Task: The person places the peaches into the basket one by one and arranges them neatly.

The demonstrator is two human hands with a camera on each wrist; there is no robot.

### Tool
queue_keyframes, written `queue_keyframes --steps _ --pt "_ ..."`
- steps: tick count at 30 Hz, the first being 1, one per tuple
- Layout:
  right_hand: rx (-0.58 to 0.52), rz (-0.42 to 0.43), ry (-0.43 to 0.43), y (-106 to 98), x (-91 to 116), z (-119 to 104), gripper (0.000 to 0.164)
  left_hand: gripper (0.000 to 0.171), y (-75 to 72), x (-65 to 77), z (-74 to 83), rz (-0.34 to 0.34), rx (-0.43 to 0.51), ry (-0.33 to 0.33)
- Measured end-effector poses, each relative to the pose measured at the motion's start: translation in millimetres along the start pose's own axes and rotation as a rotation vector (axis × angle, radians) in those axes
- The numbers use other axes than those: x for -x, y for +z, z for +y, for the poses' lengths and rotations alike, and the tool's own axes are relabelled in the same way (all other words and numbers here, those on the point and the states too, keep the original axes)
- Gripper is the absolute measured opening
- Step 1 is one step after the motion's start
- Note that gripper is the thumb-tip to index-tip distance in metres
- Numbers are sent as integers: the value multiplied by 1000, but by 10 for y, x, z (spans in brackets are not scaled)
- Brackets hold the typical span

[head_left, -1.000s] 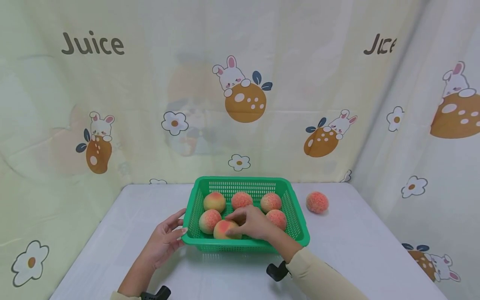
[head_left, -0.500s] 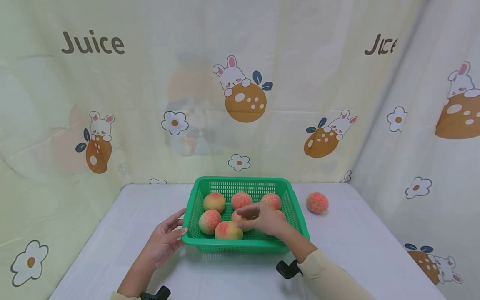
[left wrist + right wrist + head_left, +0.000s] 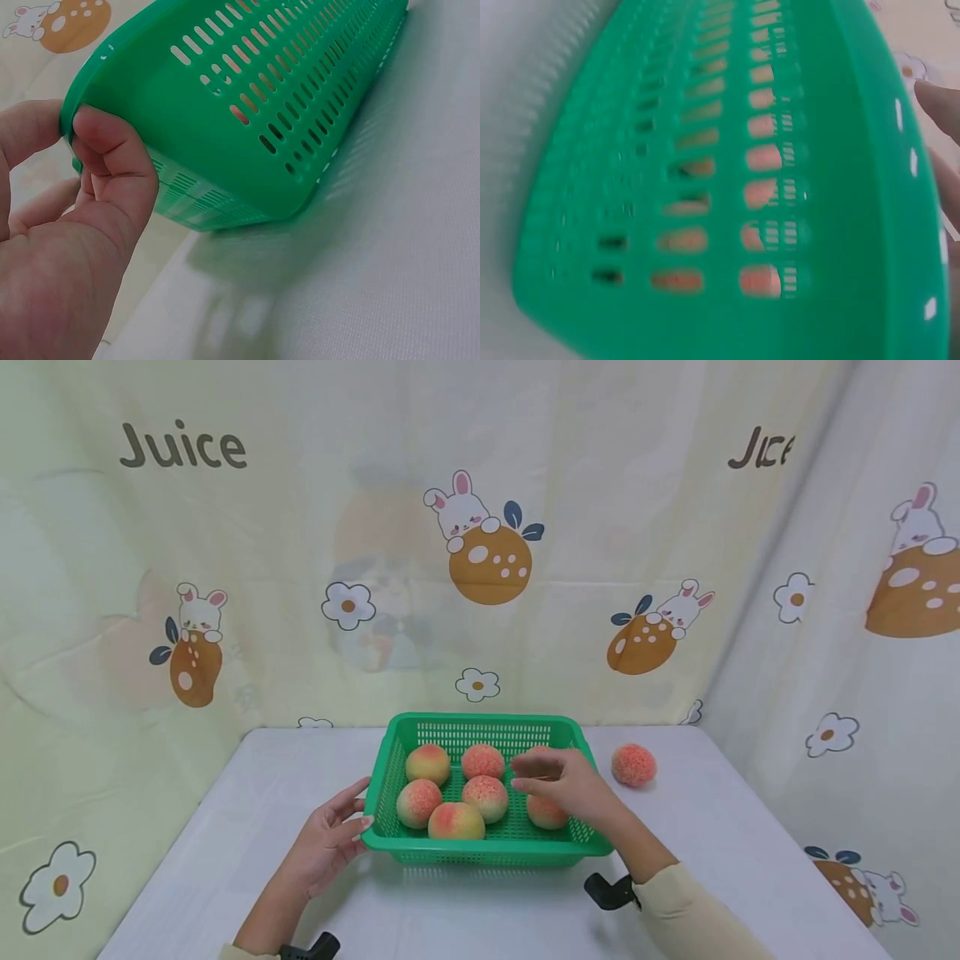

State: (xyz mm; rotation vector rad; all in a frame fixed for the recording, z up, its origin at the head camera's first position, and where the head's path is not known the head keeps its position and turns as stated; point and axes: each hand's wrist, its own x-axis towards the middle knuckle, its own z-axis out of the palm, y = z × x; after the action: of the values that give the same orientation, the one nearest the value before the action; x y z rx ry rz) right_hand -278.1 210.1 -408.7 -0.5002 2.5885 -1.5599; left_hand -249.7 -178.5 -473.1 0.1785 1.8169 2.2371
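Note:
A green plastic basket [image 3: 487,852] with slotted walls holds several peaches, among them a smooth yellow-red peach [image 3: 457,822] at the front and a speckled pink peach [image 3: 485,798] just behind it. At the basket's left front corner, my left hand [image 3: 330,842] pinches the rim between thumb and fingers, as the left wrist view shows. My right hand [image 3: 572,783] hovers over the right side of the basket with loosely bent fingers and nothing in them. It partly hides a peach [image 3: 547,812] and another behind. In the right wrist view, only some fingers show beyond the basket rim.
One more speckled peach [image 3: 634,765] lies on the white tabletop [image 3: 697,835], outside the basket to the right. A printed curtain [image 3: 300,527] hangs behind the table and along its sides.
My right hand has let go of the smooth yellow-red peach at the front and moved right across the basket, uncovering the speckled peach behind it. My left hand stays at the rim.

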Motion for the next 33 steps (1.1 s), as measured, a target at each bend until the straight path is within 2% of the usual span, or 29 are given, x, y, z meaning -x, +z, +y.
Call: queue_keyframes --steps 7,13,17,22,28,33 --pt "3 90 30 -245 54 102 47 72 6 -3 7 3 -5 -2" --pt "25 185 15 -494 109 224 46 72 9 -7 13 4 -8 -1" --pt "57 272 -18 -653 118 384 48 71 12 -14 14 0 -13 9" --pt "43 399 12 -819 118 621 55 70 4 -11 -4 10 -17 8" --pt "-16 549 24 -1007 118 881 54 70 6 -12 -19 15 -8 3" --pt "-9 631 96 -1108 112 1081 57 71 7 -11 -15 16 1 1"
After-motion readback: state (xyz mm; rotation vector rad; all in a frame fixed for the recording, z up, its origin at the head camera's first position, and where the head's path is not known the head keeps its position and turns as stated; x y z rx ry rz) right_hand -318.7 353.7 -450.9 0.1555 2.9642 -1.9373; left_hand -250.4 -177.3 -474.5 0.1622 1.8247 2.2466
